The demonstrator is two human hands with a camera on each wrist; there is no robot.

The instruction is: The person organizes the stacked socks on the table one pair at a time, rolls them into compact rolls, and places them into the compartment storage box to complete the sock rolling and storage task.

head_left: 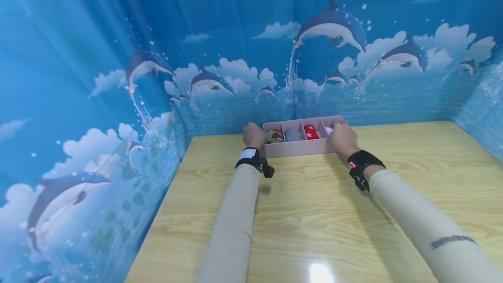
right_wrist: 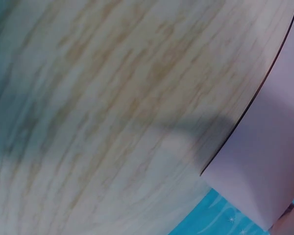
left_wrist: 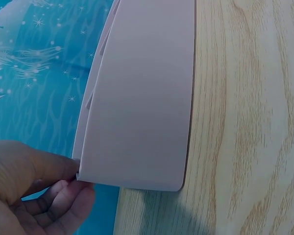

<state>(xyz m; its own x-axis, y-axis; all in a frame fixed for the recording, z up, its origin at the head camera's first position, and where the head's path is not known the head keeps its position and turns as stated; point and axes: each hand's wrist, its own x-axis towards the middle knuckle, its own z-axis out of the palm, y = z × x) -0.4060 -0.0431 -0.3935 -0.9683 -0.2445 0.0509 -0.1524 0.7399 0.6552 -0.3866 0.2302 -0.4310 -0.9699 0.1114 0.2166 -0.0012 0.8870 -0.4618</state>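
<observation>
A pale pink divided storage box sits at the far side of the table, close to the curtain. My left hand is at its left end; in the left wrist view, thumb and fingers pinch the box's top rim at the corner. At the opposite end my right hand grips the rim, mostly out of frame in the right wrist view. Inside the compartments lie small cloth bundles: a brown patterned one, a grey one, a red one with white flowers and a white one, partly hidden by my right hand.
The light wood-grain table extends on both sides of the box and in front of it. A blue curtain printed with dolphins and clouds hangs behind the table and along its left and right sides.
</observation>
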